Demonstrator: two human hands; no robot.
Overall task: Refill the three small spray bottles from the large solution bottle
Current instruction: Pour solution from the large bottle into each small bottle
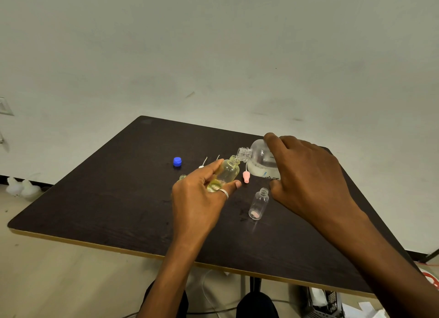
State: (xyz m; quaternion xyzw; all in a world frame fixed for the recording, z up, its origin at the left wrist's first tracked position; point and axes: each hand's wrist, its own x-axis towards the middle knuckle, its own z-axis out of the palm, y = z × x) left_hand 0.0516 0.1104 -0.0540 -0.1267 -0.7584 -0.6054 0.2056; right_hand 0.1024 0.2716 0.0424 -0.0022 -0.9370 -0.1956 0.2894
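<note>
On the dark wood-grain table (114,199), a blue cap (177,161) is seen lying by itself toward the left, well apart from the bottles. Just to its right, a white spray head (201,166) with a thin dip tube is laid on the tabletop, and the threaded neck of a small bottle (183,177) is glimpsed beside the left hand (199,199), the rest of it being hidden by that hand. A small clear spray bottle (228,172) is held above the table in the left hand, clamped between thumb and fingers and tilted so that its open threaded neck points up and to the right; a little yellowish liquid is gathered at its lower end. A ring is worn on one finger of this hand. The open mouth of the large solution bottle (260,159) is brought right against the small bottle's neck. The large bottle is translucent, tipped over toward the left, with whitish liquid lying along its lower side and a printed label partly visible. It is gripped from above by the right hand (306,175), whose fingers are closed around its body. A pink spray head (246,176) is seen on the table below the two necks. Nearer the viewer, an uncapped clear small bottle (259,203) is left standing upright, looking empty.
</note>
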